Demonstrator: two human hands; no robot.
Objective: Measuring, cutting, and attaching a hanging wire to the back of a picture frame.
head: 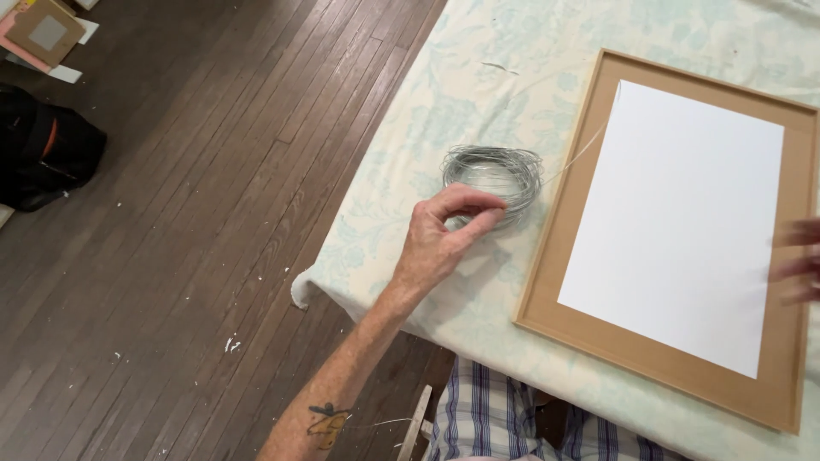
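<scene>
**Left hand pinching a wire coil beside a picture frame**

Left hand [444, 235] reaches across the near corner of the bench [401, 183], thumb and fingers closed together on the near edge of a coil of grey wire [493, 175]. The coil lies flat on the pale patterned cloth, just left of a wooden picture frame [555, 256]. One loose strand [589, 145] runs from the coil up and right, crossing the frame's left rail toward the top corner of the white backing sheet [679, 226]. Right hand [799, 260] shows only as a blur at the right edge, over the frame's right side; whether its fingers are apart or closed cannot be told.

Handling, as a judgement: a springy coil tends to unwind, so the pinch is best kept on several turns at once while only the free strand pays out, held low over the frame so it does not kink.

Beyond the bench lies dark plank flooring [213, 171], with a black bag [47, 149] at far left.
</scene>
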